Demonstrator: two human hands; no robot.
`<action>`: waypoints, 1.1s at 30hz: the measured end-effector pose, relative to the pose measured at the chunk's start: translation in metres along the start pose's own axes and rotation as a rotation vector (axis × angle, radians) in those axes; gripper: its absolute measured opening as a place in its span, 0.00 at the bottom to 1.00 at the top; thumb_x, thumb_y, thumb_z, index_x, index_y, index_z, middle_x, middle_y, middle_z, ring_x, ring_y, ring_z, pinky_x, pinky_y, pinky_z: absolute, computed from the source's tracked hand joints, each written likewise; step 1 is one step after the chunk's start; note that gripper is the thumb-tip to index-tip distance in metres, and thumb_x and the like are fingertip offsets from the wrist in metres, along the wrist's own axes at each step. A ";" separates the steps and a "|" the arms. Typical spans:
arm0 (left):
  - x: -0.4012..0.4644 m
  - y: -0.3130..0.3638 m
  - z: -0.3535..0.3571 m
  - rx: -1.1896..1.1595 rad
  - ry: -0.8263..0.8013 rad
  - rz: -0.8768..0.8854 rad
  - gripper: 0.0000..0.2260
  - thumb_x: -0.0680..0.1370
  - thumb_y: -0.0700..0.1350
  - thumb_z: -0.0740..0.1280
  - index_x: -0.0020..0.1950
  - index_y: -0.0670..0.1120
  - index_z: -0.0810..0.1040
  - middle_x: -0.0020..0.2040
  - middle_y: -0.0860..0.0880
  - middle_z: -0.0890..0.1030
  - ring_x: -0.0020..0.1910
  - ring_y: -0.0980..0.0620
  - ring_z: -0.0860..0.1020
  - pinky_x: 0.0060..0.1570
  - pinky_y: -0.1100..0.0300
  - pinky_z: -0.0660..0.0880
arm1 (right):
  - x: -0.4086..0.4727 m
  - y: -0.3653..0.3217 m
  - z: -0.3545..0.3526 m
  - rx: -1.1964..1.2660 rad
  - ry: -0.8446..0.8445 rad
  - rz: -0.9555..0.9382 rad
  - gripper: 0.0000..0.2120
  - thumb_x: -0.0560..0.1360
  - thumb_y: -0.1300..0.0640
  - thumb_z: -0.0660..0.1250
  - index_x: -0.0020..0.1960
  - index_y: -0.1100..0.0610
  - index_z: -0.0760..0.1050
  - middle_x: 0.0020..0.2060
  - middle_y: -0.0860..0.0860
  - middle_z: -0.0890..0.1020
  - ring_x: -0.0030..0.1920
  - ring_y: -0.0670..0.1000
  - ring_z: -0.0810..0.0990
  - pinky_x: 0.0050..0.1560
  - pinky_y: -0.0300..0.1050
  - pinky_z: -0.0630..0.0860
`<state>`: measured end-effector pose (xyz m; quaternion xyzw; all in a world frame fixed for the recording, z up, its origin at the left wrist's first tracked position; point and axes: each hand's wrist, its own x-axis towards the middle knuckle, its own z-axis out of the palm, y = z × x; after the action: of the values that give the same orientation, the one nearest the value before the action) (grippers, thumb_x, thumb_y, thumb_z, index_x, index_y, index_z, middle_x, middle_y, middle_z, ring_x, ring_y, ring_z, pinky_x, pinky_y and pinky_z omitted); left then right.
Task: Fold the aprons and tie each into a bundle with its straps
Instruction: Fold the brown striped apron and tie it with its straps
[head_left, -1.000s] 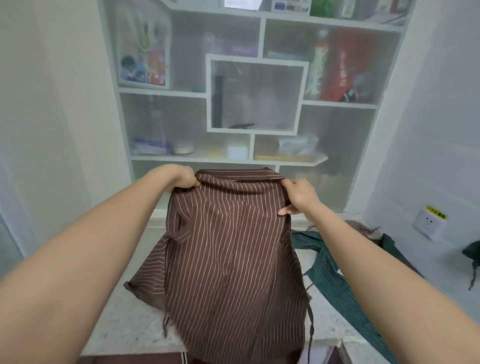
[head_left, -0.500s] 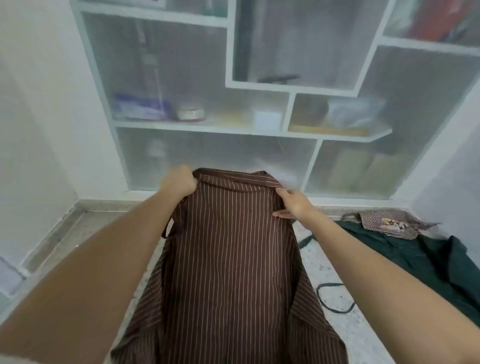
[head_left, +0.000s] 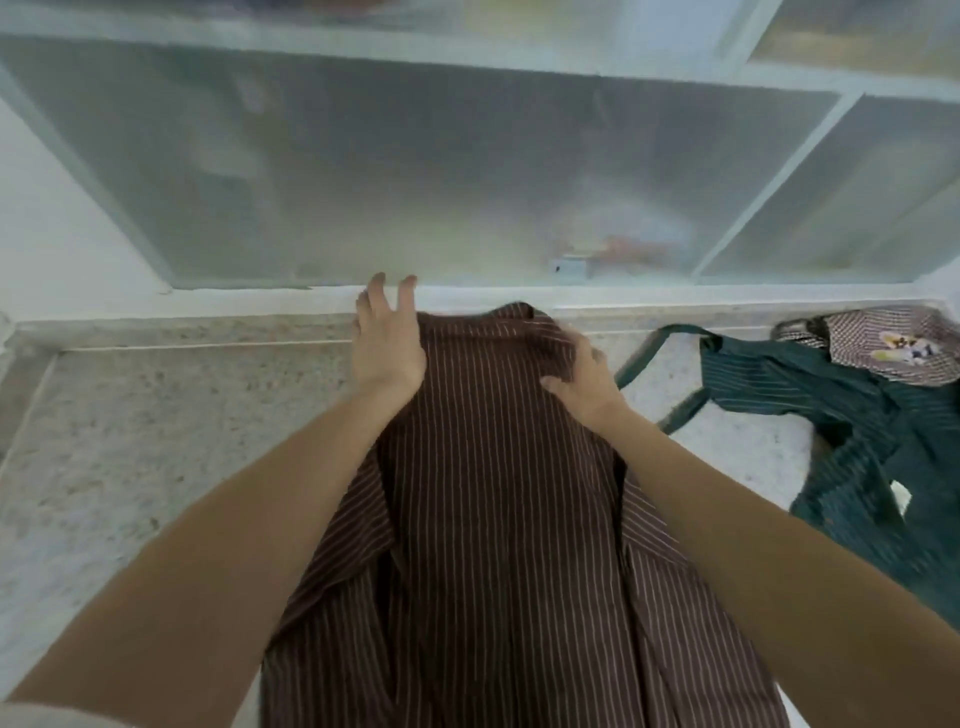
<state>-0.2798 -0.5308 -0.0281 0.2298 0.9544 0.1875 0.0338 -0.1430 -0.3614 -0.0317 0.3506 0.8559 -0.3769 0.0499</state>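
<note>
Two bare hands are working at the far end of a brown apron with thin pale stripes (head_left: 493, 509), which is lying lengthwise down the middle of a speckled grey stone counter (head_left: 156, 441). No writing is showing clearly enough to read; a small cartoon patch on a checked brown-and-white cloth (head_left: 893, 343) at the far right is blurred. The left hand (head_left: 387, 343) is lying flat on the apron's far left corner, fingers straight and spread, holding nothing. The right hand (head_left: 582, 382) is pressing on the far right corner with fingers bent into the fabric; whether it is pinching the cloth I cannot tell. A dark green striped apron (head_left: 857, 441) is lying crumpled to the right, its straps trailing toward the brown one. Frosted cabinet panels (head_left: 415, 171) are standing behind the counter.
</note>
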 end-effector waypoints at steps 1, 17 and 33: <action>-0.005 -0.004 0.015 0.014 -0.015 0.097 0.29 0.72 0.32 0.65 0.71 0.46 0.62 0.71 0.41 0.61 0.68 0.41 0.62 0.65 0.50 0.65 | 0.002 0.009 0.015 -0.050 -0.036 0.004 0.31 0.78 0.57 0.64 0.76 0.55 0.52 0.71 0.59 0.61 0.69 0.59 0.65 0.67 0.50 0.64; -0.049 -0.047 0.084 0.188 -0.787 0.187 0.56 0.64 0.58 0.77 0.77 0.53 0.38 0.76 0.49 0.33 0.75 0.43 0.35 0.67 0.32 0.51 | 0.001 0.068 0.060 -0.425 -0.419 0.034 0.56 0.64 0.48 0.78 0.76 0.39 0.40 0.74 0.46 0.32 0.74 0.55 0.31 0.65 0.77 0.46; -0.227 -0.086 0.039 -0.068 -0.184 -0.040 0.14 0.77 0.42 0.63 0.63 0.43 0.71 0.64 0.44 0.70 0.63 0.43 0.67 0.60 0.48 0.67 | -0.171 0.053 0.128 -0.278 -0.256 -0.214 0.28 0.79 0.58 0.61 0.75 0.53 0.54 0.70 0.57 0.60 0.71 0.56 0.58 0.69 0.49 0.62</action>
<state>-0.1081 -0.6912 -0.1015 0.2257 0.9447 0.1971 0.1328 -0.0041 -0.5192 -0.0954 0.1968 0.9187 -0.2997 0.1656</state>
